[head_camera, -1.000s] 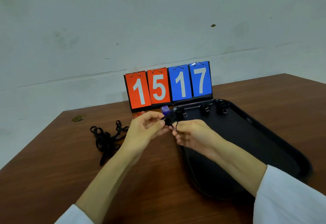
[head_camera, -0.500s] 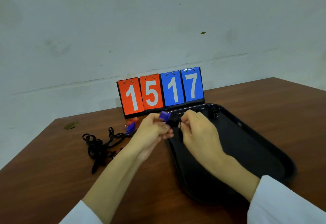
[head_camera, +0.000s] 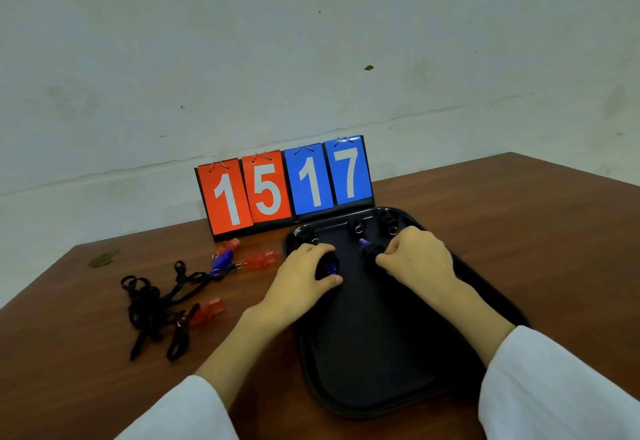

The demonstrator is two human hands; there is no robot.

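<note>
A black tray (head_camera: 398,370) lies on the brown table. Over its far part my left hand (head_camera: 304,280) curls round a small blue and black whistle (head_camera: 329,266). My right hand (head_camera: 415,259) pinches a second blue and black whistle (head_camera: 369,248) a little to the right, low over the tray. Three more black whistles with metal rings lie along the tray's far rim (head_camera: 356,226). Left of the tray are loose whistles: a blue one (head_camera: 221,261) and red ones (head_camera: 258,261), (head_camera: 206,311), beside a tangle of black lanyards (head_camera: 156,304).
A flip scoreboard (head_camera: 287,183) reading 15 and 17 stands at the table's back against a pale wall. A small red piece (head_camera: 230,244) lies in front of it. A brown leaf-like scrap (head_camera: 104,259) sits at the table's far left corner.
Both hands were together in the air, working on one blue and black whistle. They have now parted and dropped onto the tray, each holding a whistle. The camera tilted down.
</note>
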